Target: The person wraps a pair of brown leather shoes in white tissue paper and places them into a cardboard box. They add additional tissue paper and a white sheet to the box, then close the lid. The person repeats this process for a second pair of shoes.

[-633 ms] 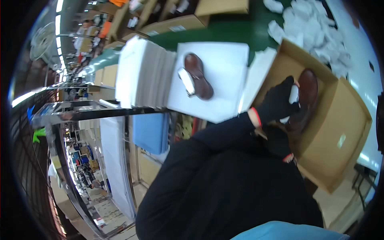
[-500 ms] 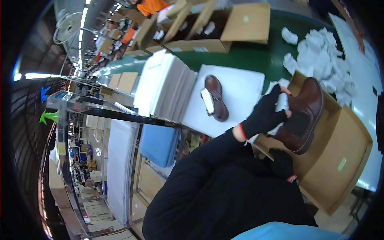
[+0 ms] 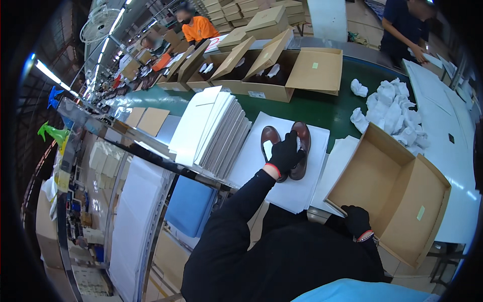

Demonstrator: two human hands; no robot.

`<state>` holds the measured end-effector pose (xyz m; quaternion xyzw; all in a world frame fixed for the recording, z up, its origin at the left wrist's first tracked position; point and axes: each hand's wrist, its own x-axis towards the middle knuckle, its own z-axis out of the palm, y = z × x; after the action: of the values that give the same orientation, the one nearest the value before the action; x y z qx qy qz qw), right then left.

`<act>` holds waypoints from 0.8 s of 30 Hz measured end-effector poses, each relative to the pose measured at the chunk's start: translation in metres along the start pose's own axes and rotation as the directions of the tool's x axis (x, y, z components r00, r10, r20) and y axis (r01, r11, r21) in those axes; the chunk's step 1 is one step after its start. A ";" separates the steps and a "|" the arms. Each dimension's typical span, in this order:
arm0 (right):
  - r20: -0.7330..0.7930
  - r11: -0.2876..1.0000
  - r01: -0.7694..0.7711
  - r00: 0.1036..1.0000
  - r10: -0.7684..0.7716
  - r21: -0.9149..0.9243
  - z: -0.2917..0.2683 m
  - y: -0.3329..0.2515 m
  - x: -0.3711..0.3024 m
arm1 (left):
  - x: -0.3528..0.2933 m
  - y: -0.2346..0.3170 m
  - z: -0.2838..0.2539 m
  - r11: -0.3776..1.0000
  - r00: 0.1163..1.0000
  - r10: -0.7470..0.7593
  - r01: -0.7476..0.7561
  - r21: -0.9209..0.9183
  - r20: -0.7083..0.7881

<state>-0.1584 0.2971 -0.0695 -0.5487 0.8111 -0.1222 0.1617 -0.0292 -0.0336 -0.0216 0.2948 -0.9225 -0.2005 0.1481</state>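
A pair of brown leather ankle boots stands side by side on a sheet of white paper (image 3: 318,146). My left hand (image 3: 285,155), in a black fingerless glove, grips the top of the right-hand boot (image 3: 302,130). White tissue shows in the opening of the left-hand boot (image 3: 270,135), just beside that hand. My right hand (image 3: 356,221), gloved too, holds the near edge of an open cardboard box (image 3: 385,151). The box is bare inside and tilted, its lid folded back to the right. Part of the right hand's grip is hidden behind the box edge.
Left of the boots rises a tall stack of white paper (image 3: 214,131). Several open shoe boxes (image 3: 266,90) line the green table behind. Crumpled white paper (image 3: 390,108) lies at the back right. Two co-workers (image 3: 198,30) are across the table; a metal rack (image 3: 136,151) stands at left.
My left hand has carried the boot leftward out of the box area and onto the white paper beside the other boot. The right hand stays at the box edge.
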 end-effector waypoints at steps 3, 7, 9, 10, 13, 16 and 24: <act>-0.019 0.998 -0.022 1.000 0.021 -0.059 0.008 0.002 -0.001 | -0.015 -0.001 -0.010 0.989 0.982 0.136 -0.143 -0.044 -0.130; 0.028 0.996 -0.079 0.996 0.080 -0.048 0.008 -0.004 0.001 | -0.059 -0.013 -0.073 0.891 0.910 0.000 -0.188 -0.414 -0.415; 0.089 0.995 -0.097 0.991 0.100 -0.037 0.003 -0.003 0.002 | -0.089 -0.037 -0.107 0.872 0.826 -0.167 -0.131 -0.472 -0.538; 0.121 0.993 -0.109 0.986 0.114 -0.051 0.001 -0.002 0.003 | -0.104 -0.055 -0.117 0.813 0.724 -0.314 -0.129 -0.568 -0.614; 0.223 0.992 -0.102 0.968 0.117 -0.077 -0.003 -0.002 0.005 | -0.147 -0.102 -0.155 0.941 0.301 -0.333 0.048 -0.335 -0.893; 0.271 0.996 -0.069 0.959 0.083 -0.061 -0.021 -0.007 0.010 | -0.205 -0.155 -0.192 0.932 0.155 -0.361 0.088 -0.351 -0.920; 0.178 0.991 0.022 0.983 -0.045 0.131 -0.045 -0.027 0.022 | -0.329 -0.358 -0.308 0.782 0.177 -0.001 0.614 0.109 -0.984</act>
<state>-0.1611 0.2672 -0.0205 -0.5596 0.7741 -0.1265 0.2675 0.5222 -0.1895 0.0333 0.5682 -0.5667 0.2351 0.5484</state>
